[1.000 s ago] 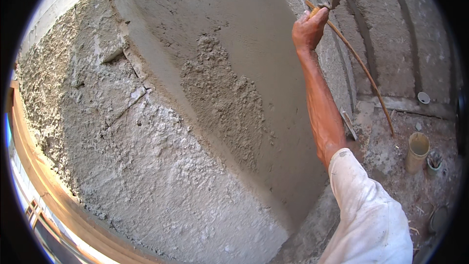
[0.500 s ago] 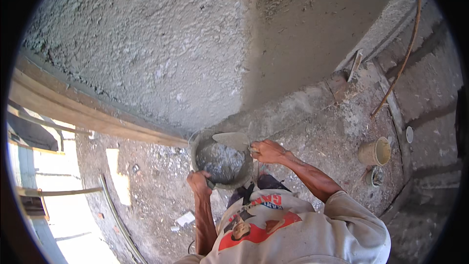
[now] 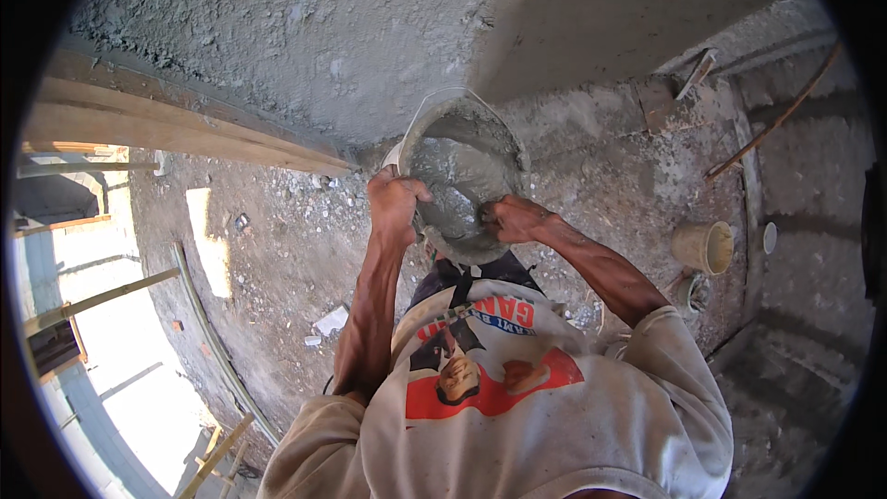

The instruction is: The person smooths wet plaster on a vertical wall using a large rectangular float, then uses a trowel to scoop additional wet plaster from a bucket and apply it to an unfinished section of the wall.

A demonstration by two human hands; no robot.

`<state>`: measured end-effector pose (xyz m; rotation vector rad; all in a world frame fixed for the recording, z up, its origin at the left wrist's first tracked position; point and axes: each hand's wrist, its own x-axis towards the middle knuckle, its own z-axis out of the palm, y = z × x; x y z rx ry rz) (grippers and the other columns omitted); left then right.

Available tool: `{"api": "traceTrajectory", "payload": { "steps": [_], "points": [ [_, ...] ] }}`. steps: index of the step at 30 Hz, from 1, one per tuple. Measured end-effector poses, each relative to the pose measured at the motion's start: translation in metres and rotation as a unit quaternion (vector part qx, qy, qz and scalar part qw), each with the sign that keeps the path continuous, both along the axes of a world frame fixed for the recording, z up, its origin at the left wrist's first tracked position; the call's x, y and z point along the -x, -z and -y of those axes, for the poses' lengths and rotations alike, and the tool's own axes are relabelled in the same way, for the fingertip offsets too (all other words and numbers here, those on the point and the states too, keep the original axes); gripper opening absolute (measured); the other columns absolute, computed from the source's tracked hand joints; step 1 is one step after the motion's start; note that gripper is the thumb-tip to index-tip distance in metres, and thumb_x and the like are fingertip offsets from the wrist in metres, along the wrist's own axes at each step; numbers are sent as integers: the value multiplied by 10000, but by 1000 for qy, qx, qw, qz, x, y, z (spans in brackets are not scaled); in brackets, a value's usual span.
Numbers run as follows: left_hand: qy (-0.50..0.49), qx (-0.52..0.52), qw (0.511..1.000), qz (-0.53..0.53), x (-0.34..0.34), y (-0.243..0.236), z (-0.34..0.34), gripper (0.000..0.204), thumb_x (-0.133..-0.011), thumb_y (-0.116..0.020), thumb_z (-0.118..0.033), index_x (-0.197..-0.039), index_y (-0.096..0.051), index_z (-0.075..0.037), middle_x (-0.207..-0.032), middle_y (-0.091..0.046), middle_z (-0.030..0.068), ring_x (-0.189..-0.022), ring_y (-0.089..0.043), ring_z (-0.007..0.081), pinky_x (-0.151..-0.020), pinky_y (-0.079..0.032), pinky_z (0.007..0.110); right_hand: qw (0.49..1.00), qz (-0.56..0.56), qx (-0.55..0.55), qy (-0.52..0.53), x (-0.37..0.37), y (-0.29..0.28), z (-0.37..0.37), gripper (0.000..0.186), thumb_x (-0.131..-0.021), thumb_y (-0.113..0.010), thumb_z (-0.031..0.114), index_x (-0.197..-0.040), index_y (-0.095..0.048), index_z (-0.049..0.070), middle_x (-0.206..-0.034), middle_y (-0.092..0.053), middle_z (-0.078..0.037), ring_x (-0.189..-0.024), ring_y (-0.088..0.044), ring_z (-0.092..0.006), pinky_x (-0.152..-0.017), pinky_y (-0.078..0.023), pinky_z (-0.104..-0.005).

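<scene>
A round bucket (image 3: 511,137) with a thin wire handle is raised in front of my body, its mouth tipped toward me. Wet grey mortar (image 3: 448,162) lies inside. My left hand (image 3: 395,203) is closed on the bucket's left rim, thumb over the edge. At the near right side of the mouth, my right hand (image 3: 517,219) makes a fist around the trowel's handle. The trowel's blade is hard to tell apart from the mortar in the bucket. Beyond the bucket rises a wall with rough wet plaster (image 3: 305,46).
A smoother plastered face (image 3: 591,28) adjoins the rough wall. Wooden boards (image 3: 185,120) edge its left side. A beige bucket (image 3: 704,248) and a smaller container (image 3: 693,292) stand at the right. A long thin rod (image 3: 776,120) leans there. Rubble dots the floor; a pipe (image 3: 217,342) runs at left.
Both hands and the bucket have risen toward the wall, and the bucket has tipped. The trowel blade, earlier plain above the rim, has gone down into the bucket with my right hand.
</scene>
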<state>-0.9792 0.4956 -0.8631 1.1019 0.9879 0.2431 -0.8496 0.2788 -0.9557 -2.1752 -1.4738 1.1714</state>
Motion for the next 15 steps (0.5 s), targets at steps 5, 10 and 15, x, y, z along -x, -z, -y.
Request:
{"api": "traceTrajectory", "payload": {
  "steps": [5,10,15],
  "points": [
    [-4,16,999,-29,-4,-17,12,295,-646,-598,83,-937,-646,59,-778,-652,111,-700,-605,232,-662,-492,366,993,-108,-37,-9,12,6,9,246,-835,-616,161,-995,-704,-4,-885,-733,-212,-807,-725,-386,-715,-561,-468],
    [-23,-29,999,9,40,52,0,318,-644,-610,76,-960,-648,66,-800,-650,108,-686,-609,244,-645,-500,397,872,-435,127,185,26,-6,24,224,-916,-666,289,-930,-647,66,-659,-499,0,-502,-476,-96,-448,-387,-295],
    [-141,71,987,-7,53,85,4,201,-630,-661,14,-824,-682,59,-780,-649,138,-681,-598,278,-639,-494,433,741,-565,6,363,27,-58,48,220,-963,-623,265,-1002,-598,50,-654,-463,8,-461,-428,-66,-378,-325,-250]
  ]
}}
